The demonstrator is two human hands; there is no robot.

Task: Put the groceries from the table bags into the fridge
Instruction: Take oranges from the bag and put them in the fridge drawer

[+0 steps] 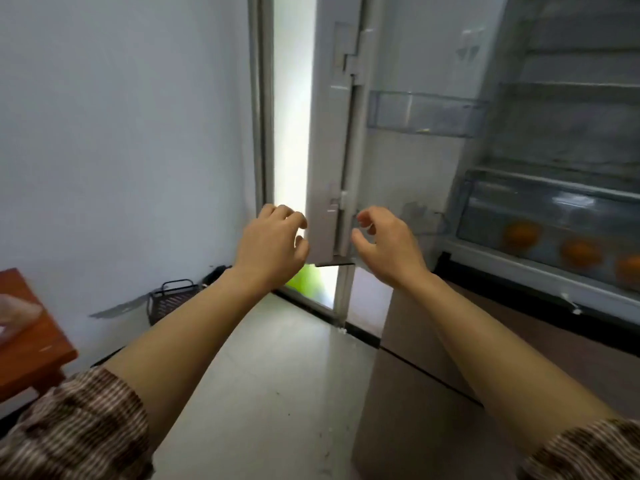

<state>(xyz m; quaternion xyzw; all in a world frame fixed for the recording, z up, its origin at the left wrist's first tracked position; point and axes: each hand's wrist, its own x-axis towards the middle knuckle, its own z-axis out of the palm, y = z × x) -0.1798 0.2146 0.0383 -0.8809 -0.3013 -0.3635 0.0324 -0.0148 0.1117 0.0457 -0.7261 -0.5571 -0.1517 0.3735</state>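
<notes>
The fridge stands open on the right, its white door swung out edge-on in the middle of the view. My left hand hovers just left of the door's lower edge, fingers loosely curled and holding nothing. My right hand hovers just right of that edge, also loosely curled and empty. A clear door bin hangs on the door's inner side. Three oranges lie in the clear crisper drawer low in the fridge. No bag is in view.
A brown wooden table corner juts in at the left edge. A dark wire basket sits on the floor against the white wall. A brown lower fridge door stands below my right arm. Pale floor tiles stretch between.
</notes>
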